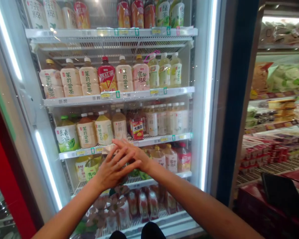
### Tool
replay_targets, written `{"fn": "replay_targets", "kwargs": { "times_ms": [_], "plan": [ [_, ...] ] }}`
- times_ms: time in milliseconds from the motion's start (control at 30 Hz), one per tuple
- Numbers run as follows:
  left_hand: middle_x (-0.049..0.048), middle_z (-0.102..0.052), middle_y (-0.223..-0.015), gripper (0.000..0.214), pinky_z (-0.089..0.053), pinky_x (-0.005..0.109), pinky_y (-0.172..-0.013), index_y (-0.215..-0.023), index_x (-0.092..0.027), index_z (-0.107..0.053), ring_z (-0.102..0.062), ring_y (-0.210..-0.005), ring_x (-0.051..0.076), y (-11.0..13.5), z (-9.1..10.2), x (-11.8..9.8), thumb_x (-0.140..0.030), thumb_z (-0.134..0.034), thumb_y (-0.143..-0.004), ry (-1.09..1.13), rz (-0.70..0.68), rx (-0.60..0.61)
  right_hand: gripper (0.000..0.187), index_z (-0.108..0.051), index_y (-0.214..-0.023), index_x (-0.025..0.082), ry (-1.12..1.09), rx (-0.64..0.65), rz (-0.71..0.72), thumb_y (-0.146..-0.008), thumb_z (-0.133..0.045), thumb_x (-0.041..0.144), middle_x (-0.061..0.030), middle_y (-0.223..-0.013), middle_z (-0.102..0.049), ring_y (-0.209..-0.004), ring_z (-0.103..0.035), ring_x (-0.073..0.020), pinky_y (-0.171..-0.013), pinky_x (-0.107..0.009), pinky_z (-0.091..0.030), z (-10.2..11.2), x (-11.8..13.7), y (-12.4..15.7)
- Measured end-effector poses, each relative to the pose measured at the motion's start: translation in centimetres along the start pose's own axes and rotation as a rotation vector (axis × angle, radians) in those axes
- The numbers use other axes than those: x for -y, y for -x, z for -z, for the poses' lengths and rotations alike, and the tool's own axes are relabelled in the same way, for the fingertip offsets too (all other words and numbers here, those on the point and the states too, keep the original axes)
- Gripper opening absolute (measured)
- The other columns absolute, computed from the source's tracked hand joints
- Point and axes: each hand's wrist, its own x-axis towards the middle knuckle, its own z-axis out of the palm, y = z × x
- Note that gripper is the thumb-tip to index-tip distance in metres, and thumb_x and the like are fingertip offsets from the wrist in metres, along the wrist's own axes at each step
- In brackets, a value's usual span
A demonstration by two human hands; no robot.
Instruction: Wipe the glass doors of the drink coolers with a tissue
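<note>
Tea bottle (119,124) with pale label: centre of frame, standing at the third shelf rail (149,142) from the top, just above the right hand (139,157) as viewed, and free of any grip. Same row: green-labelled bottle (66,134) at centre left, small red-labelled bottle (138,131) just right of centre.

Left hand (112,171): just below centre, fingers spread and laid over the right. Right hand: same spot, wrist toward lower right, fingers extended to the left and partly covered. No bottle seen in either. Space beneath and between the palms: poorly visible; cannot rule out a small item there.

Step in hand, as judged: hands overlapped in front of the shelves, with no pick-up under way. Next move, as judged: calls first for parting the hands, with the left clear of the right. Any hold on a bottle: would call for one free hand, fingers around the body or cap, and care with close neighbours.

Also noted: pale petal-shaped patches (97,212) at lower centre left, apparently reflections. Suggest glass before the shelves; call for a check of access ahead of any reach.
</note>
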Motion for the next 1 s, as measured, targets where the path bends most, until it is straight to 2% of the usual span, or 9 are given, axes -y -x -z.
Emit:
{"fn": "replay_targets", "kwargs": {
  "times_ms": [167, 267, 367, 500, 600, 733, 833, 900, 1000],
  "plan": [
    [0.0028, -0.028, -0.170, 0.071, -0.020, 0.048, -0.130, -0.160, -0.032, -0.030, -0.012, -0.161, 0.027, -1.2, -0.8, 4.8, -0.026, -0.057, -0.095, -0.102, -0.051, 0.199, 0.049, -0.043, -0.154, 0.015, 0.160, -0.035, 0.130, -0.107, -0.044, 0.027, -0.0111, -0.166, -0.038, -0.156, -0.031, -0.0214, -0.132, -0.051, -0.023, 3.4, -2.6, -2.9],
    [0.0010, -0.026, -0.170, 0.071, -0.025, 0.038, -0.126, -0.162, -0.032, -0.026, -0.013, -0.161, 0.022, -0.9, -1.8, 5.1, -0.021, -0.052, -0.096, -0.158, -0.035, 0.302, 0.052, -0.047, -0.152, 0.015, 0.270, -0.008, 0.184, -0.103, -0.056, 0.030, -0.0160, -0.166, -0.036, -0.158, -0.025, -0.0278, -0.131, -0.062, -0.015, 4.7, -3.5, -0.6],
    [0.0052, -0.026, -0.169, 0.070, -0.027, 0.035, -0.123, -0.162, -0.024, -0.024, -0.014, -0.160, 0.020, 0.8, -2.1, 3.6, -0.019, -0.049, -0.097, -0.207, 0.065, 0.363, 0.061, -0.044, -0.155, 0.018, 0.390, -0.002, 0.129, -0.099, -0.063, 0.035, -0.0143, -0.168, -0.029, -0.160, -0.016, -0.0316, -0.130, -0.065, -0.009, 5.3, -3.8, 3.6],
    [0.0068, -0.032, -0.167, 0.072, -0.018, 0.037, -0.129, -0.162, -0.018, -0.023, -0.015, -0.160, 0.019, 4.6, -1.4, 0.7, -0.036, -0.051, -0.098, -0.152, 0.016, 0.412, 0.073, -0.037, -0.160, 0.018, 0.450, 0.037, 0.101, -0.096, -0.064, 0.041, -0.0087, -0.168, -0.033, -0.161, -0.009, -0.0315, -0.130, -0.063, -0.003, 4.2, -3.0, 9.3],
    [-0.0003, -0.034, -0.167, 0.070, -0.006, 0.036, -0.132, -0.162, -0.023, -0.024, -0.012, -0.160, 0.014, 5.8, -0.5, 1.0, -0.042, -0.048, -0.100, -0.089, -0.085, 0.458, 0.075, -0.037, -0.159, 0.018, 0.429, 0.073, 0.136, -0.095, -0.064, 0.045, -0.0058, -0.165, -0.039, -0.161, -0.011, -0.0296, -0.131, -0.061, -0.002, 2.3, -1.8, 12.0],
    [-0.0010, -0.025, -0.170, 0.069, 0.008, 0.056, -0.131, -0.162, -0.036, -0.023, -0.004, -0.162, 0.023, 4.6, -0.5, 3.1, -0.041, -0.053, -0.099, -0.185, 0.130, 0.375, 0.068, -0.042, -0.157, 0.020, 0.437, 0.020, 0.071, -0.096, -0.061, 0.043, -0.0041, -0.162, -0.044, -0.161, -0.015, -0.0270, -0.132, -0.057, 0.000, 0.1, -0.3, 13.4],
    [0.0062, -0.019, -0.172, 0.079, 0.005, 0.061, -0.130, -0.163, -0.028, -0.020, -0.001, -0.161, 0.030, 5.4, -1.8, 1.1, -0.047, -0.056, -0.096, -0.222, 0.277, 0.324, 0.063, -0.044, -0.156, 0.020, 0.448, -0.032, 0.045, -0.097, -0.059, 0.041, -0.0039, -0.161, -0.046, -0.160, -0.017, -0.0263, -0.132, -0.056, -0.001, -0.5, -0.1, 13.5],
    [0.0078, -0.019, -0.171, 0.083, 0.003, 0.057, -0.131, -0.163, -0.021, -0.021, -0.002, -0.161, 0.030, 7.4, -2.7, -1.9, -0.053, -0.056, -0.095, -0.186, 0.224, 0.374, 0.061, -0.046, -0.155, 0.020, 0.448, -0.044, 0.053, -0.098, -0.057, 0.040, -0.0033, -0.160, -0.047, -0.160, -0.017, -0.0261, -0.132, -0.056, -0.002, -0.5, -0.1, 13.5],
    [0.0021, -0.021, -0.171, 0.076, 0.001, 0.049, -0.132, -0.161, -0.022, -0.030, -0.003, -0.162, 0.025, 10.4, -3.0, -5.0, -0.058, -0.051, -0.097, -0.118, 0.047, 0.459, 0.059, -0.047, -0.154, 0.019, 0.439, -0.045, 0.062, -0.098, -0.056, 0.039, -0.0022, -0.161, -0.046, -0.161, -0.015, -0.0261, -0.132, -0.055, -0.001, -0.4, -0.3, 13.5]
  ]
}}
